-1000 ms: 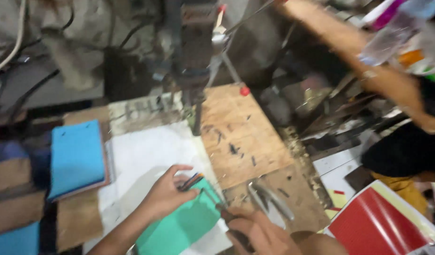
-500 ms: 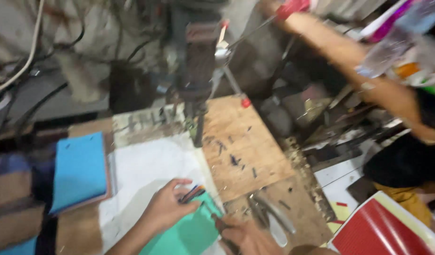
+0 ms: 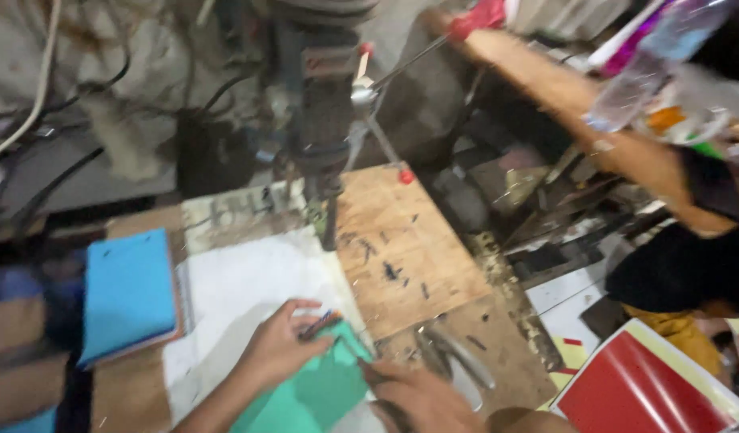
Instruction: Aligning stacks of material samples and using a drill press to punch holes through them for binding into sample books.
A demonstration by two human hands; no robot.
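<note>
At the bottom edge, left hand (image 3: 277,349) rests on green sheet (image 3: 321,393), fingers pinched on a small dark clip (image 3: 320,325). Right hand (image 3: 417,397) touches the sheet's right edge, grip blurred, cannot tell. Sheet lies on white paper (image 3: 249,289), blue book (image 3: 129,293) well left, pliers (image 3: 458,361) just right.
</note>
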